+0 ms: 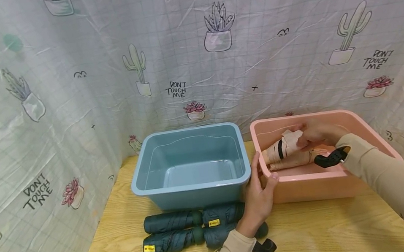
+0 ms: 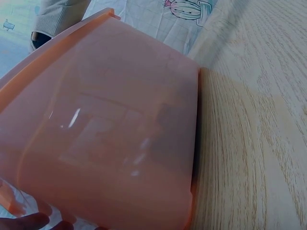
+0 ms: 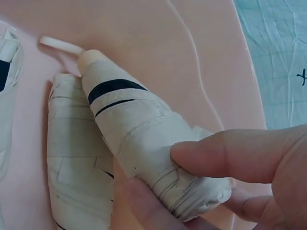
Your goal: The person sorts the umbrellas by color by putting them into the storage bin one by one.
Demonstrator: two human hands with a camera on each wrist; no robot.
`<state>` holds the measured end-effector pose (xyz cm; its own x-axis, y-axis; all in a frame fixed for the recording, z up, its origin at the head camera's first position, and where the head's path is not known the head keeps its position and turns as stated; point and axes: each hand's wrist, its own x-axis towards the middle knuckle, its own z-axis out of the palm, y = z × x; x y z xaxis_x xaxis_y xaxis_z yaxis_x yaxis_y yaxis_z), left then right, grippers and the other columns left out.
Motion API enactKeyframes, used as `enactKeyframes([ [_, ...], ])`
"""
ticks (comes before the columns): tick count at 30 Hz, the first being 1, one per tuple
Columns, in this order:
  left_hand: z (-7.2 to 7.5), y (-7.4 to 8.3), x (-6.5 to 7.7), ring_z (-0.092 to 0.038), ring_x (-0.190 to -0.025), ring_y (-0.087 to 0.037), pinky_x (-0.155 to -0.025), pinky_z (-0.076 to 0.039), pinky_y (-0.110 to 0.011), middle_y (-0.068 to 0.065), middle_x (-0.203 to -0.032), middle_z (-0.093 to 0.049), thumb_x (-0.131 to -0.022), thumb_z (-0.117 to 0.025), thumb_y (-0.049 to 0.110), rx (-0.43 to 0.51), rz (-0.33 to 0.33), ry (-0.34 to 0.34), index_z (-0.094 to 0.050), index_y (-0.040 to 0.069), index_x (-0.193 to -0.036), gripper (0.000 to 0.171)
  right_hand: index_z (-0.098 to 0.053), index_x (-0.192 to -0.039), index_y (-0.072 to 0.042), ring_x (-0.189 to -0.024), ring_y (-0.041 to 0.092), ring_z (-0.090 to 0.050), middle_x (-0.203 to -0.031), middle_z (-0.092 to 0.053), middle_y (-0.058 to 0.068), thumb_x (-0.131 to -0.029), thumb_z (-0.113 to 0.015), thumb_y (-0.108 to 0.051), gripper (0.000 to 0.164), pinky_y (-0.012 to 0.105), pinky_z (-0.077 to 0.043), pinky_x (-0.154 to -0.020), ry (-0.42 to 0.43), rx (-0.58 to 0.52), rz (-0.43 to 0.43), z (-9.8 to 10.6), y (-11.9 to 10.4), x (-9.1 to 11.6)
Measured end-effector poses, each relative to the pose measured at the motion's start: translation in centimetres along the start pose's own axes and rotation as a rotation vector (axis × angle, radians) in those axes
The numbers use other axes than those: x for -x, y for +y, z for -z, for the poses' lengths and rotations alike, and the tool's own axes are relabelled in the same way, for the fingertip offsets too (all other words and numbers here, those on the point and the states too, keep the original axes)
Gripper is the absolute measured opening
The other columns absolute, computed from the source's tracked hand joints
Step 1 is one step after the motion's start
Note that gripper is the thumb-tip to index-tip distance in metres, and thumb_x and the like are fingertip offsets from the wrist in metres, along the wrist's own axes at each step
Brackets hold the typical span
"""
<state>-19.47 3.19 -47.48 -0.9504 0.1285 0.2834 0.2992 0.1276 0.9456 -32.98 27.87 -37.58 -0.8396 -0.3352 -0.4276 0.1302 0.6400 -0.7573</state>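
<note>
In the pink bin (image 1: 313, 188), my right hand (image 1: 319, 134) grips one end of a cream folded umbrella (image 3: 139, 124) with black stripes. That umbrella tilts over a second cream folded umbrella (image 3: 79, 153) lying on the bin's floor. Thumb and fingers close around its wrapped fabric in the right wrist view. My left hand (image 1: 259, 199) holds the pink bin's near left corner, thumb by the front rim and fingers along the left side. Several dark green folded umbrellas (image 1: 173, 241) lie in two rows on the table, partly behind my left hand and forearm.
A blue bin (image 1: 192, 187) stands directly left of the pink one, with its inner floor showing. Both are on a wooden table (image 1: 117, 239). A cactus-print curtain (image 1: 185, 60) hangs close behind and to the sides. Part of another cream item (image 3: 7, 96) shows at the right wrist view's left edge.
</note>
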Motion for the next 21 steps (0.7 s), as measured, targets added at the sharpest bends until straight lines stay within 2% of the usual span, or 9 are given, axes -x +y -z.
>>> enactKeyframes([
  [2,0.0,0.0,0.0,-0.052,-0.136,-0.014,-0.112,-0.046,-0.045,-0.002,-0.154,-0.050,-0.100,-0.056,0.046,-0.001,0.004,-0.002,-0.023,0.041,-0.161,0.070,-0.019,-0.156,0.015,-0.093,0.023,-0.059,-0.160,-0.018,0.038,-0.088,-0.063,0.002,0.082,0.039,-0.059,-0.087,-0.005,-0.006,-0.010,0.0,0.2,0.1],
  [4,0.1,0.1,0.1,-0.053,-0.135,-0.014,-0.110,-0.046,-0.042,-0.002,-0.153,-0.050,-0.101,-0.056,0.046,0.000,0.008,-0.005,-0.022,0.042,-0.161,0.070,-0.025,-0.152,0.016,-0.088,0.022,-0.060,-0.142,-0.038,0.039,-0.088,-0.065,0.003,0.076,0.038,-0.059,-0.084,0.007,-0.010,-0.017,0.1,0.3,0.2],
  [6,0.1,0.1,0.2,-0.053,-0.135,-0.014,-0.110,-0.047,-0.040,-0.001,-0.153,-0.050,-0.100,-0.057,0.045,-0.002,0.011,-0.007,-0.021,0.043,-0.161,0.071,-0.033,-0.148,0.016,-0.082,0.021,-0.059,-0.118,-0.050,0.028,-0.089,-0.065,0.003,0.068,0.037,-0.059,-0.080,0.016,-0.017,-0.026,0.0,0.5,0.3],
  [9,0.1,0.1,0.2,-0.053,-0.135,-0.015,-0.109,-0.048,-0.041,-0.001,-0.152,-0.050,-0.101,-0.057,0.045,-0.004,0.011,-0.008,-0.020,0.042,-0.162,0.071,-0.047,-0.131,0.016,-0.074,0.020,-0.059,-0.087,-0.045,0.008,-0.090,-0.066,0.003,0.046,0.036,-0.059,-0.079,0.036,-0.018,-0.049,0.0,0.6,0.4],
  [11,0.2,0.2,0.2,-0.054,-0.134,-0.016,-0.109,-0.048,-0.044,-0.002,-0.152,-0.050,-0.101,-0.057,0.045,0.001,0.010,-0.005,-0.021,0.042,-0.162,0.071,-0.053,-0.120,0.012,-0.076,0.019,-0.059,-0.085,-0.043,0.003,-0.090,-0.066,0.003,0.033,0.037,-0.059,-0.081,0.040,-0.016,-0.059,-0.1,0.6,0.4],
  [13,0.2,0.2,0.2,-0.053,-0.135,-0.018,-0.110,-0.047,-0.048,-0.004,-0.154,-0.049,-0.101,-0.057,0.045,0.008,0.008,-0.005,-0.021,0.042,-0.162,0.071,-0.055,-0.097,0.006,-0.075,0.019,-0.057,-0.078,-0.039,0.002,-0.091,-0.065,0.001,0.013,0.036,-0.059,-0.080,0.050,0.017,-0.060,-0.1,0.6,0.4],
  [15,0.2,0.3,0.2,-0.053,-0.135,-0.019,-0.111,-0.046,-0.049,-0.005,-0.155,-0.048,-0.101,-0.057,0.045,0.011,0.009,-0.004,-0.020,0.042,-0.162,0.071,-0.053,-0.088,0.000,-0.074,0.019,-0.056,-0.079,-0.041,0.003,-0.092,-0.064,-0.002,0.012,0.036,-0.058,-0.078,0.059,0.061,-0.054,0.0,0.5,0.5],
  [18,0.2,0.3,0.2,-0.052,-0.136,-0.017,-0.111,-0.046,-0.045,-0.003,-0.156,-0.047,-0.101,-0.057,0.045,0.005,0.014,-0.008,-0.020,0.042,-0.162,0.071,-0.053,-0.089,0.001,-0.074,0.020,-0.060,-0.084,-0.055,0.009,-0.095,-0.062,-0.008,0.014,0.038,-0.058,-0.076,0.090,0.138,-0.039,0.3,0.4,0.9],
  [21,0.1,0.3,0.2,-0.051,-0.137,-0.015,-0.111,-0.046,-0.040,0.000,-0.156,-0.047,-0.101,-0.057,0.046,0.003,0.025,-0.011,-0.020,0.043,-0.162,0.071,-0.052,-0.109,0.005,-0.080,0.023,-0.064,-0.100,-0.062,0.013,-0.097,-0.060,-0.015,0.025,0.041,-0.059,-0.079,0.096,0.154,-0.059,0.7,0.0,1.5],
])
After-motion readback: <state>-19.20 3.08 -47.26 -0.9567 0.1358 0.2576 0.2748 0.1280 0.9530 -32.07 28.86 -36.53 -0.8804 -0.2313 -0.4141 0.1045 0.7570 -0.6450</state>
